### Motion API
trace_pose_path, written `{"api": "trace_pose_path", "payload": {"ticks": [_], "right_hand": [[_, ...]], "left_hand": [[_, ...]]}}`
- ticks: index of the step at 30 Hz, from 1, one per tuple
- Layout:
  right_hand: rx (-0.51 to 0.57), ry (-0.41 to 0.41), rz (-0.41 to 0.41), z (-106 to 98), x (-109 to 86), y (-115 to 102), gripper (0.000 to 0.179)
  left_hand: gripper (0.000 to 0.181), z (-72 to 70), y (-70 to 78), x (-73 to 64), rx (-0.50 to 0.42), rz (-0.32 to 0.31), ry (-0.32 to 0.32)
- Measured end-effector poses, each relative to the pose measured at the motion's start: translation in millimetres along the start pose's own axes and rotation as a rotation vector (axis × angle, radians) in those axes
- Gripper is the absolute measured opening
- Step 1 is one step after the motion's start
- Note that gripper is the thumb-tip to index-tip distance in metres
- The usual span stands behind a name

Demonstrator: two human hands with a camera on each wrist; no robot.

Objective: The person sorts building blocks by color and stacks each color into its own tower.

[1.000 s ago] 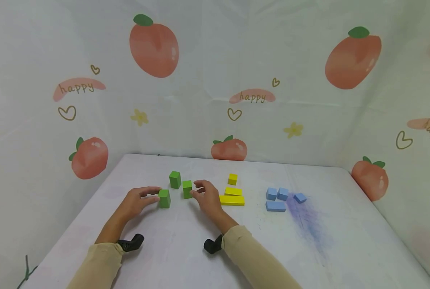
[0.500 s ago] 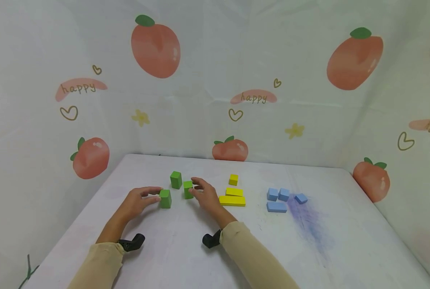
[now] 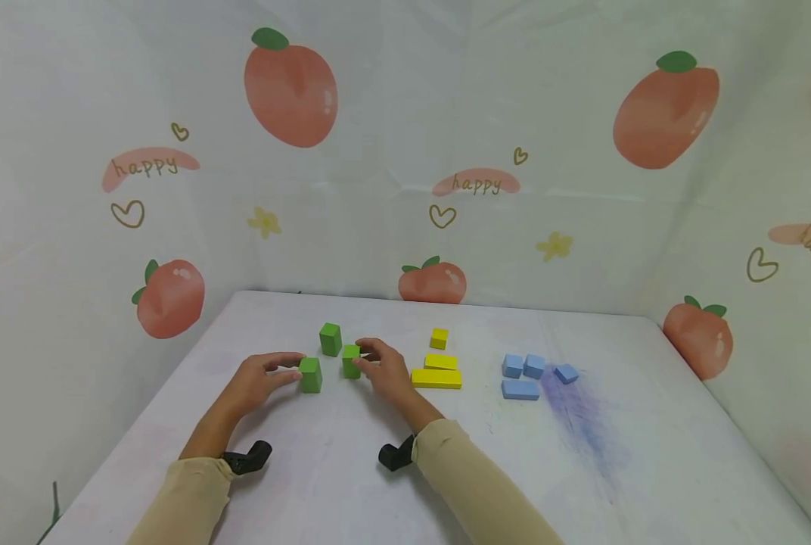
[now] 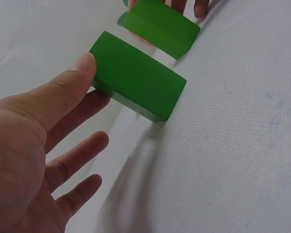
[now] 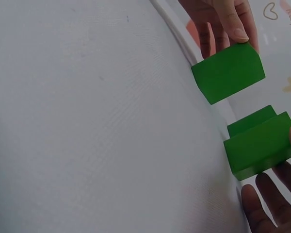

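Note:
Thumb and fingers of my left hand (image 3: 256,380) pinch the upper part of an upright green block (image 3: 310,376), its lower end at the tabletop. In the left wrist view the thumb lies on that block's top edge (image 4: 136,75), while the lower fingers are spread away from it. My right hand (image 3: 388,371) grips a second upright green block (image 3: 351,362), just right of the first; the right wrist view shows the thumb on one side of this block (image 5: 262,145) and fingers underneath. Behind the two, a third green block (image 3: 330,340) stands untouched.
Right of my right hand lie a long yellow block (image 3: 436,379), a shorter yellow one (image 3: 440,362) and a yellow cube (image 3: 439,338). Further right are several blue blocks (image 3: 520,390) beside a purple-blue smudge. A printed curtain (image 3: 351,227) rises behind the white table (image 3: 324,484).
My right hand has closed around the middle green block and shifted it slightly toward me and to the left. The left hand and its block have stayed in place.

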State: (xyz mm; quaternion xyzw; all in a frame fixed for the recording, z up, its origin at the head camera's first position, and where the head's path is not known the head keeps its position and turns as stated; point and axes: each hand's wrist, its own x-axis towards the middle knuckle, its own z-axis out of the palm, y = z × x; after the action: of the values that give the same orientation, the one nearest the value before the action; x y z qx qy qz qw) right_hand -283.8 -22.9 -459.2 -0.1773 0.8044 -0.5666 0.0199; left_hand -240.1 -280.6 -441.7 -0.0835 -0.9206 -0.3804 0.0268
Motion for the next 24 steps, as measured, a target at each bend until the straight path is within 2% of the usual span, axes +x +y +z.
{"api": "trace_pose_path", "payload": {"ticks": [7, 15, 24], "right_hand": [[0.025, -0.010, -0.019, 3.4, -3.3, -2.1, 0.032], [0.019, -0.024, -0.005, 7.6, -5.3, -2.7, 0.031], [0.023, -0.024, -0.007, 13.2, -7.4, -5.3, 0.029]], "left_hand": [[0.043, -0.1, -3.1, -0.1, 0.001, 0.010, 0.007], [0.044, 0.0, -2.5, -0.7, -0.002, 0.020, 0.013], [0.043, 0.2, -1.2, 0.3, -0.003, 0.004, 0.002]]}}
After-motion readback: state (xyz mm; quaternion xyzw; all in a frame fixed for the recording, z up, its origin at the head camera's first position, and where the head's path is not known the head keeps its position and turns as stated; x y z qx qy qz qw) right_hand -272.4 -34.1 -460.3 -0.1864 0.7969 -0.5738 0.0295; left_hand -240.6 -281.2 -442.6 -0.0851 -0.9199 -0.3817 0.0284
